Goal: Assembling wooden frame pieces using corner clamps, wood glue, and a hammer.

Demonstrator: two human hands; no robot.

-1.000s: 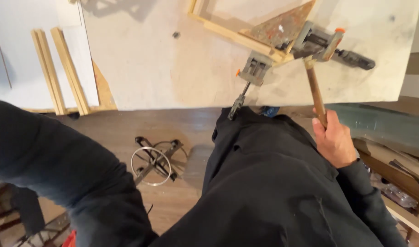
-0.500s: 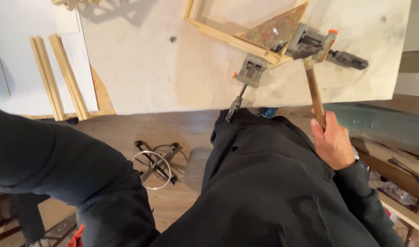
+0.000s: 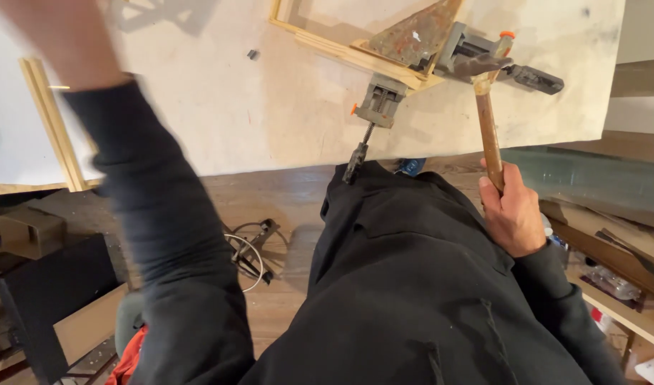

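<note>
Hammer (image 3: 488, 121) in the right hand (image 3: 512, 214): its wooden handle runs nearly upright in the view, butt at 6 o'clock in the fist, head at 12 o'clock and tipped a little left, lying over the corner clamp (image 3: 464, 51) on the table (image 3: 220, 114). The right hand's fingers are wrapped tight round the lower end of the handle, just off the table's near edge. The left hand (image 3: 63, 39) is raised at 10 o'clock, badly blurred and cut by the top edge; whether it is spread or closed cannot be told, and it holds nothing that shows. A second clamp (image 3: 380, 100) sits at 9 o'clock from the hammer head, its screw handle (image 3: 357, 160) sticking down past the table edge toward the body. Both clamps grip a wooden frame (image 3: 341, 50), whose far part is cut off at the top. A rusty triangular plate (image 3: 420, 36) lies inside the frame's corner. Wooden strips (image 3: 52, 121) lie at the table's left. Bare tabletop lies between strips and frame. The black sweater (image 3: 412, 299) hides the floor below.
</note>
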